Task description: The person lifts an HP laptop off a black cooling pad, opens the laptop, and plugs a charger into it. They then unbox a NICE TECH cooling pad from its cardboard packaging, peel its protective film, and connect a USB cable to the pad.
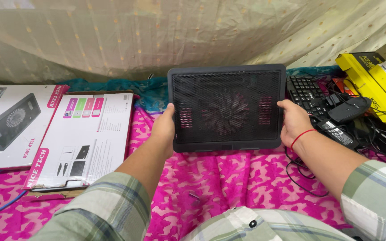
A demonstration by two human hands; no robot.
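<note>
Both hands hold a black cooling pad (pixel 227 107) up at the centre of the frame, tilted toward the camera: the left hand (pixel 163 128) has its grip clamped on the left edge, the right hand (pixel 294 120) on the right. This looks like an inspection step; setting it down would call for a level lowering. Its mesh face shows a round fan with red slots either side.

Most likely a home setting or informal stall for computer accessories, laid out on a pink patterned fabric sheet (pixel 228 178). Backed by a pale dotted curtain (pixel 157 35). Stocked with white printed retail cartons (pixel 83 143), a black keyboard (pixel 304 91), a black mouse (pixel 349 109) and yellow boxes (pixel 371 76).
</note>
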